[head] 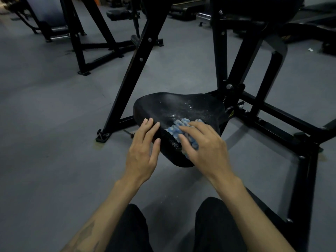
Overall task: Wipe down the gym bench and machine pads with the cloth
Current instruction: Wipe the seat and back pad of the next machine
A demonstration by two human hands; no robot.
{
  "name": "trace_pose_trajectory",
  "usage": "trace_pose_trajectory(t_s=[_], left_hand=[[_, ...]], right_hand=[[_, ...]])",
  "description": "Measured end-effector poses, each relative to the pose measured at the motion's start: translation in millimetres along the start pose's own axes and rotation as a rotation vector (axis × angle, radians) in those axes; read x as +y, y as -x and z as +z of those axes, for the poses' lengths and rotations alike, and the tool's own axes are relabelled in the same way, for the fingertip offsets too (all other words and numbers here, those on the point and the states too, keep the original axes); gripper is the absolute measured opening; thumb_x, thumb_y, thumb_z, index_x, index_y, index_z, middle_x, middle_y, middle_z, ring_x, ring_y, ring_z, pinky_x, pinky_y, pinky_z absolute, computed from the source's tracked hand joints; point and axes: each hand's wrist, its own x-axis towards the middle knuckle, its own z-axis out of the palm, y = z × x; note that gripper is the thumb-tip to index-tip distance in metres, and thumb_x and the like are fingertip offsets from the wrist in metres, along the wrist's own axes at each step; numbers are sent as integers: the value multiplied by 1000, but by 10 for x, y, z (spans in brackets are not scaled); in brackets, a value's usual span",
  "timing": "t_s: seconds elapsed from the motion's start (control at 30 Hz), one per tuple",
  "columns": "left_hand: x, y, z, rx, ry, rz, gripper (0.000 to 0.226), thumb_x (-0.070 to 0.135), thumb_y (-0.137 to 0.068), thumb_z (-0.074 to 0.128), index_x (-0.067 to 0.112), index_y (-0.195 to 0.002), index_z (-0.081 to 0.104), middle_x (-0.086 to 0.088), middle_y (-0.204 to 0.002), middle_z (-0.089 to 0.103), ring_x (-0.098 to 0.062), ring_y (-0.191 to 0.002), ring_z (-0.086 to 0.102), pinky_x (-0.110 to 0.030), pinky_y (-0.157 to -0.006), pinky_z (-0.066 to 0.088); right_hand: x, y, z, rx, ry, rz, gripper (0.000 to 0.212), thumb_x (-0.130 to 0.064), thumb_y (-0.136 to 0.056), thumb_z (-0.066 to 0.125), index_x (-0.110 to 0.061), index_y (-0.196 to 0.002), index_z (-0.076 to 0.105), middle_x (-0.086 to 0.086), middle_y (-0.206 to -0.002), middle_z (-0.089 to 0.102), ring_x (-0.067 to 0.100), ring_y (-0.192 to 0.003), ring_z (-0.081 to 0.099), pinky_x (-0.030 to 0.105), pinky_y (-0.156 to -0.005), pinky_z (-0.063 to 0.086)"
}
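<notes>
Head: cloth (179, 128) under right fingers (189, 127).

Bare forearms without sleeves, a dark tattoo (87, 233) on the left forearm, and black trousers (131, 231).

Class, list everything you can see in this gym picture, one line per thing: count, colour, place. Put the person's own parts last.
Seat pad: one, black, centre, speckled with white droplets.
Cloth: one, blue and white, on the seat pad's near part under the right hand.
Machine frame: one, black, around and behind the seat pad.
Other machines: several, black, background.
Floor: grey, throughout.
Left hand: one, fingers resting on the pad's left edge.
Right hand: one, pressing the cloth.
Legs: two, dark trousers, bottom.
</notes>
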Motion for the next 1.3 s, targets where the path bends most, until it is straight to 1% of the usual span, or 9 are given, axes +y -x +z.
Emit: trace_pose_trajectory(t_s=[0.1, 0.17, 0.3, 0.4, 0.47, 0.67, 0.87, 1.1, 1.3], left_hand=[[86, 25, 71, 37, 10, -44, 50, 32, -107, 39, 9, -151, 46, -5, -161, 39, -16, -155, 26, -23, -125, 23], [88, 20, 67, 37, -4, -38, 50, 32, -107, 39, 9, -150, 46, -6, -161, 39, -17, -155, 27, -18, -124, 21], [20, 15, -9, -10, -28, 6, 52, 37, -106, 42, 12, -152, 45, -4, -161, 39, -16, -155, 27, -15, -122, 21], [26, 15, -25, -29, -26, -3, 53, 38, -106, 42, 13, -153, 45, -3, -161, 38, -15, -155, 26, -13, -122, 19], [44, 21, -15, -27, 1, -25, 54, 38, -105, 41, 13, -153, 44, -3, -162, 37, -15, -156, 25, -18, -124, 21], [72, 24, -31, -45, 35, -43, 55, 38, -104, 42, 12, -152, 45, -4, -162, 38, -15, -156, 26, -43, -123, 35], [130, 32, -19, -13, 97, -94, 53, 38, -104, 44, 12, -150, 48, -1, -160, 41, -12, -155, 27, -50, -120, 39], [70, 40, -37, -51, 99, -74, 57, 37, -101, 45, 14, -153, 45, 0, -162, 37, -13, -156, 25, -51, -120, 39], [116, 35, -45, -37, 82, -97, 54, 42, -104, 42, 17, -151, 47, 1, -162, 38, -10, -155, 25, -52, -118, 41]], right_hand=[[-186, 39, 100, 38, -28, 86, 27, -33, -96, 63, -16, -115, 73, -1, -118, 67, 15, -111, 61, 38, -99, 50], [-239, 103, 129, -8, -47, 10, 30, -35, -95, 64, -17, -117, 72, 0, -123, 65, 17, -116, 60, 38, -105, 46], [-21, 63, 14, -63, -37, -110, 33, -39, -96, 66, -17, -120, 71, 1, -123, 65, 15, -114, 60, 32, -100, 49], [27, 3, 12, 26, -72, 67, 31, -38, -96, 62, -15, -116, 71, -2, -117, 66, 12, -108, 59, 34, -93, 52], [-93, 28, 70, 50, -86, 150, 34, -39, -96, 58, -15, -115, 71, -1, -116, 65, 13, -109, 58, 39, -96, 50], [-117, 117, 81, -46, -58, -103, 33, -35, -95, 63, -16, -120, 70, 3, -124, 65, 18, -116, 58, 38, -103, 48], [-32, 37, 56, 115, -121, 162, 32, -38, -97, 57, -13, -111, 72, 0, -112, 67, 12, -104, 56, 36, -91, 51], [-53, 207, 155, 65, -65, -182, 27, -25, -96, 66, -11, -119, 72, 9, -123, 66, 25, -117, 60, 40, -106, 46], [-46, 114, 173, 213, -251, 198, 27, -31, -97, 61, -9, -111, 72, 2, -114, 67, 19, -111, 59, 47, -95, 50]])
